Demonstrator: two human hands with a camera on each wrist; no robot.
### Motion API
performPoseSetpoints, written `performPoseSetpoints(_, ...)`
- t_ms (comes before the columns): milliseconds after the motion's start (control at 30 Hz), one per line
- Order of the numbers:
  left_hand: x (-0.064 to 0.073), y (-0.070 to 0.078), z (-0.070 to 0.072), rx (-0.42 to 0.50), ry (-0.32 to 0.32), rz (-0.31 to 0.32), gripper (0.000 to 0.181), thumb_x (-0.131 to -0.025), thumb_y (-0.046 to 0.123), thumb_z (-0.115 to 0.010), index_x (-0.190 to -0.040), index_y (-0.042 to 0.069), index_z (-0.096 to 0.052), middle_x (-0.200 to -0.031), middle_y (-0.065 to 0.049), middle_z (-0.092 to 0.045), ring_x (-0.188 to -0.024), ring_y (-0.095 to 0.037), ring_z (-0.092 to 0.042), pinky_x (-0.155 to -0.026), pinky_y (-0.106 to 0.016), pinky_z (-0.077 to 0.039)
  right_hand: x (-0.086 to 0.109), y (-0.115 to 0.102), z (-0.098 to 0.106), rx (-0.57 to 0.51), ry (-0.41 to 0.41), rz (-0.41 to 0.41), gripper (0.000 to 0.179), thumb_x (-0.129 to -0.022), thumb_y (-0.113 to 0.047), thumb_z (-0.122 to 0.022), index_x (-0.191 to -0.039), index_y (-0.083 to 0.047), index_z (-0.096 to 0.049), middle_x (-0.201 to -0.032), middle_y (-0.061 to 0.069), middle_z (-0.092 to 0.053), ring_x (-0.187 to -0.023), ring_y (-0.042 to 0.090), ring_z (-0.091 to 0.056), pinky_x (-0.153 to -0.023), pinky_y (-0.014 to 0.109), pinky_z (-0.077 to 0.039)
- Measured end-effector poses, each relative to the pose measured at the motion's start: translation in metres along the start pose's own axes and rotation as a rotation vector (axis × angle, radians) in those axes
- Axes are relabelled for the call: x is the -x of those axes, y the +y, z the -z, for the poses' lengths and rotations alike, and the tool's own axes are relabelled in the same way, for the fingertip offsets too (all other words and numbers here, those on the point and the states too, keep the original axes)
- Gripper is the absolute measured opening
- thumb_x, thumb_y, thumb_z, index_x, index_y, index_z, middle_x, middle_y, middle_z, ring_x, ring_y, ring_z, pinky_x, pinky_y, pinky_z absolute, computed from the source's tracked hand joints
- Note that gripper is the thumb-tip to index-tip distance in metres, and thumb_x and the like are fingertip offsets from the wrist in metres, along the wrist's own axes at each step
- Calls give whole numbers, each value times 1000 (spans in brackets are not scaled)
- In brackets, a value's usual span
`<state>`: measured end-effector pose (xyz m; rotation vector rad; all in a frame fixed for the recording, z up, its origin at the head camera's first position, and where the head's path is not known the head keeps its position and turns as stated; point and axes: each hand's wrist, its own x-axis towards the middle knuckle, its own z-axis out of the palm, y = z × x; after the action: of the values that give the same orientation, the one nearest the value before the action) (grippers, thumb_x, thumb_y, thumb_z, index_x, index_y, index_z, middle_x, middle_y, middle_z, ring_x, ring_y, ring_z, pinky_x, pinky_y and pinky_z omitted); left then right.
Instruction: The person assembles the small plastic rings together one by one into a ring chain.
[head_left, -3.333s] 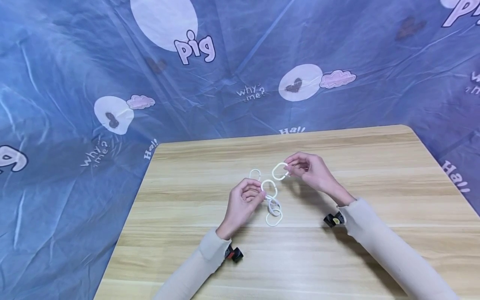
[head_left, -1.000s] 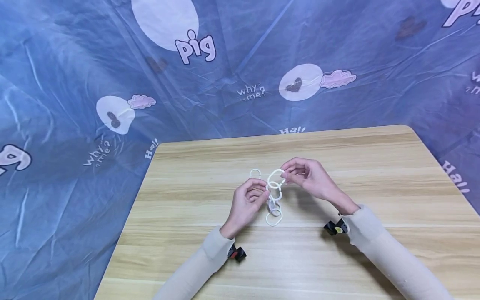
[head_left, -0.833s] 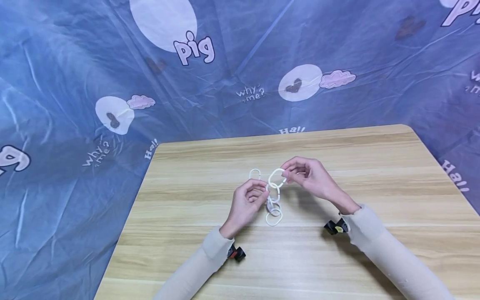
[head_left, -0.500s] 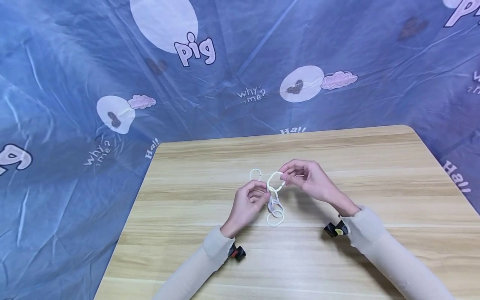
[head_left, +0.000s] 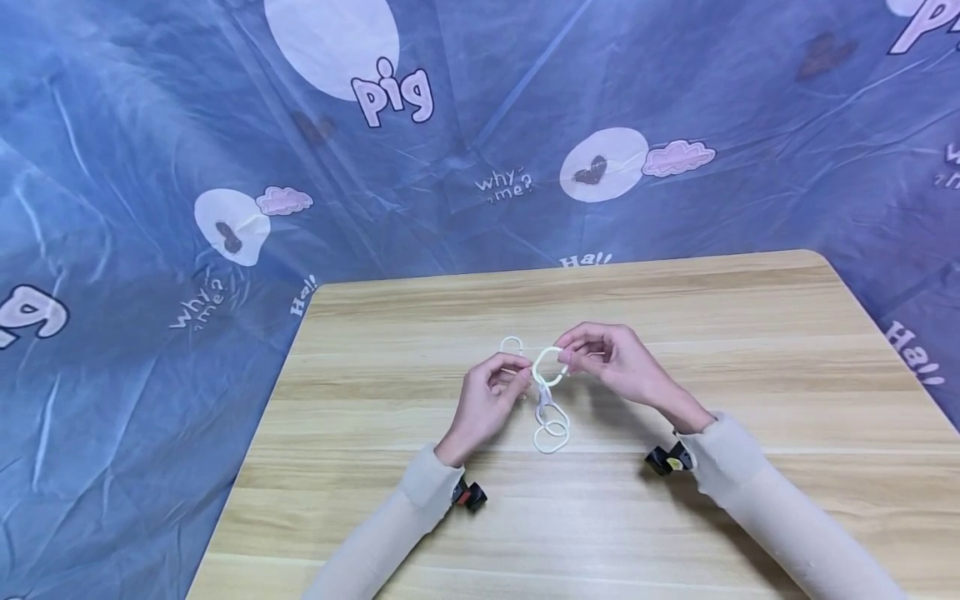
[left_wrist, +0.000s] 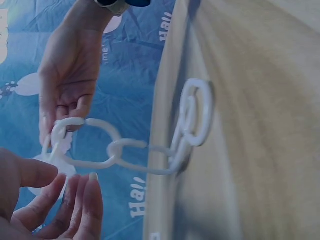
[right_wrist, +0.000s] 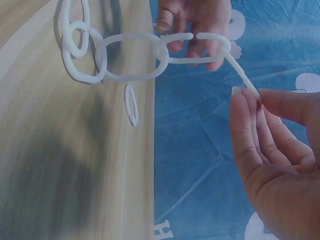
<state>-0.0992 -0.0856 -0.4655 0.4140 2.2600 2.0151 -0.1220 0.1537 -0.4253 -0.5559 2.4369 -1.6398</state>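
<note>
A white plastic chain of several oval links hangs from my right hand, whose thumb and fingers pinch the top link. That link passes through the link below it, which has a narrow gap in one side. Farther down, the bottom links lie on the table. My left hand is right beside the top of the chain. In the left wrist view, its thumb and fingers are relaxed and apart, with no link between them.
A separate white link lies on the wooden table behind my left hand, partly hidden by it in the head view. A blue patterned cloth rises behind the table.
Over three seconds ago the link in my right hand was apart from the chain; now it is joined to it. Lately my right hand sank slightly, and my left released its link and drew left.
</note>
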Motion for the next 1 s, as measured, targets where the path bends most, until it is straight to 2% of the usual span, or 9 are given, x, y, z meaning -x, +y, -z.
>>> performPoseSetpoints(167, -1, 6, 3, -22, -16, -58, 22, -102, 11, -67, -118, -2, -73, -107, -24, -75, -95, -49, -71, -87, -51, -65, 2, 0, -5, -16, 2, -4, 21, -97, -12, -73, -116, -4, -72, -101, 17, -77, -86, 19, -74, -85, 39, -66)
performPoseSetpoints(333, -4, 10, 7, -48, -28, -110, 22, -101, 12, -69, -117, -3, -74, -109, -23, -75, -94, -43, -74, -85, -37, -68, 4, -1, -9, -14, -1, 10, 20, -97, -12, -73, -115, -5, -72, -103, 22, -75, -87, 21, -74, -84, 33, -66)
performPoseSetpoints(433, -5, 13, 11, -50, -25, -126, 21, -99, 11, -71, -115, -2, -75, -109, -22, -76, -92, -35, -75, -83, -28, -67, 5, -2, -13, -21, -12, 26, 20, -97, -12, -73, -116, -4, -72, -105, 25, -75, -88, 19, -74, -84, 34, -66)
performPoseSetpoints(567, -8, 15, 15, -53, -33, -127, 21, -97, 10, -74, -114, -1, -75, -109, -21, -76, -90, -25, -75, -83, -25, -66, 4, -3, -14, -35, -24, 39, 21, -97, -10, -72, -116, -3, -72, -106, 26, -74, -87, 16, -74, -85, 40, -67)
performPoseSetpoints(767, -11, 19, 17, -78, -48, -98, 22, -95, 11, -77, -114, 1, -76, -109, -20, -76, -87, -12, -71, -82, -23, -66, -1, -2, -14, -47, -38, 51, 20, -97, -8, -72, -116, -2, -72, -105, 25, -74, -87, 17, -74, -84, 37, -67)
performPoseSetpoints(1000, -14, 21, 18, -106, -50, -70, 23, -93, 12, -79, -114, 3, -77, -104, -19, -76, -86, -20, -74, -81, -25, -66, -6, 0, -15, -34, -57, 67, 19, -97, -9, -72, -116, -5, -73, -106, 16, -76, -88, 18, -75, -85, 37, -67)
